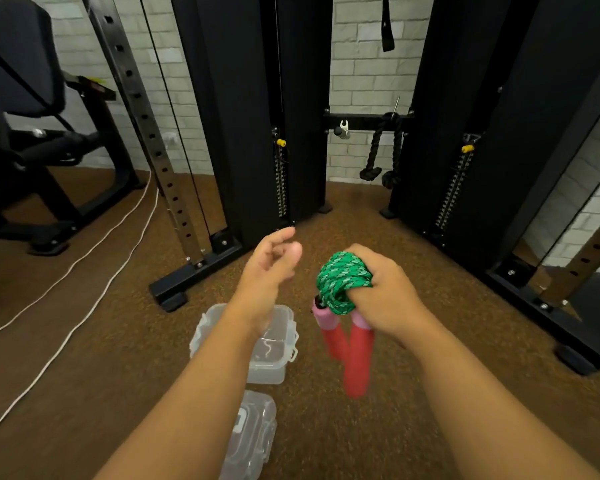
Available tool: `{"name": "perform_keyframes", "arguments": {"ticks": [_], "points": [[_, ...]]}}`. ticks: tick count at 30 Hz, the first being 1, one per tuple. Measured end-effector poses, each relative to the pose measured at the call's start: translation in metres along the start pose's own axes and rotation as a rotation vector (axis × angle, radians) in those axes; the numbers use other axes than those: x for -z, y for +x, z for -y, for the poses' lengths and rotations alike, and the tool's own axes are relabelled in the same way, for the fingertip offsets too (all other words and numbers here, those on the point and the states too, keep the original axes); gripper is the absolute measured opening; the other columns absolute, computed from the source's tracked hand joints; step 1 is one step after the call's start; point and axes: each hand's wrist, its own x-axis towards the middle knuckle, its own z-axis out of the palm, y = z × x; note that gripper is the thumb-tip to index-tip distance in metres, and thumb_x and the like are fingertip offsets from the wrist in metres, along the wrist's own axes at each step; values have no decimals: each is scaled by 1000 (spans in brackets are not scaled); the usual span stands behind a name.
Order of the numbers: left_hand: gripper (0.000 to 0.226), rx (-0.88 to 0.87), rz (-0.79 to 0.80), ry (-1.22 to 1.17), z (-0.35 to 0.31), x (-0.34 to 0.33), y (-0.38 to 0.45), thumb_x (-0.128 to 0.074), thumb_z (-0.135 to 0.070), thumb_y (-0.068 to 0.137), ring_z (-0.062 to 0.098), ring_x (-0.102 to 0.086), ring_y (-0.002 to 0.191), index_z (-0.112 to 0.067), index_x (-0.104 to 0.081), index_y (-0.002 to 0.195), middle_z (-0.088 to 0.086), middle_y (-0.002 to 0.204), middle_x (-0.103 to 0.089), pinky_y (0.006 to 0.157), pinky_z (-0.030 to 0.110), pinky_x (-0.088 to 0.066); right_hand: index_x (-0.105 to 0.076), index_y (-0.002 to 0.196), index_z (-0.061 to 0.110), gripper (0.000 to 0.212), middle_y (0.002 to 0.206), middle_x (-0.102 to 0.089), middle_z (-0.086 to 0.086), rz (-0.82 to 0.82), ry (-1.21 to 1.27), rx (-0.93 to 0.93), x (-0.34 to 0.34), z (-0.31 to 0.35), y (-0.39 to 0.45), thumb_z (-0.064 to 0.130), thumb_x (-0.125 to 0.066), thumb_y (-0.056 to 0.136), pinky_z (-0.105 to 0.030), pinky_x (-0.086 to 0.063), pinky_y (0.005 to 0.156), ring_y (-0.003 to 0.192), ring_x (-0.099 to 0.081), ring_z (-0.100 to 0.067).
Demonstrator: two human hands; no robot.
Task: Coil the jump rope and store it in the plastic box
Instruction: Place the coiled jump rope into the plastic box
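My right hand (383, 292) grips a tight bundle of green braided jump rope (343, 278), fingers pushed through the coil. Two red foam handles with pink collars (352, 351) hang down from the bundle. My left hand (274, 265) floats empty to the left of the rope, fingers loosely apart, not touching it. Below my left forearm a clear plastic box (274, 355) sits open on the brown floor. Its clear lid (253, 434) lies on the floor nearer to me, partly hidden by my arm.
A black cable machine with two weight stacks (281, 181) stands ahead against a white brick wall. Its base foot (174, 292) reaches toward the box. White cords (94, 268) trail across the floor at left. A black bench machine (32, 133) stands far left.
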Motion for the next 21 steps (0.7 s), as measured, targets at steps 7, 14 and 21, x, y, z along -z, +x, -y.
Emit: {"name": "perform_keyframes", "arguments": {"ticks": [7, 14, 21], "points": [[20, 359, -136, 169, 144, 18, 36, -47, -10, 98, 13, -44, 75, -22, -61, 91, 1, 82, -52, 65, 26, -37, -61, 73, 24, 48, 68, -59, 8, 4, 198, -57, -21, -57, 37, -20, -42, 69, -31, -44, 62, 68, -55, -13], [20, 438, -107, 316, 213, 25, 64, -46, -5, 95, 18, -52, 86, -20, -61, 94, 6, 94, -61, 73, 28, -43, -62, 76, 29, 44, 75, -61, 1, 43, 272, -146, -47, -103, 65, -7, -39, 65, -37, -43, 66, 73, -54, -20], [49, 591, 385, 1307, 275, 45, 52, -53, -14, 89, 33, -48, 127, -12, -43, 137, 13, 138, -51, 107, 39, -39, -62, 79, 34, 46, 79, -61, 2, 56, 297, -208, -62, -144, 68, -2, -38, 62, -39, -43, 71, 78, -54, -19]]}}
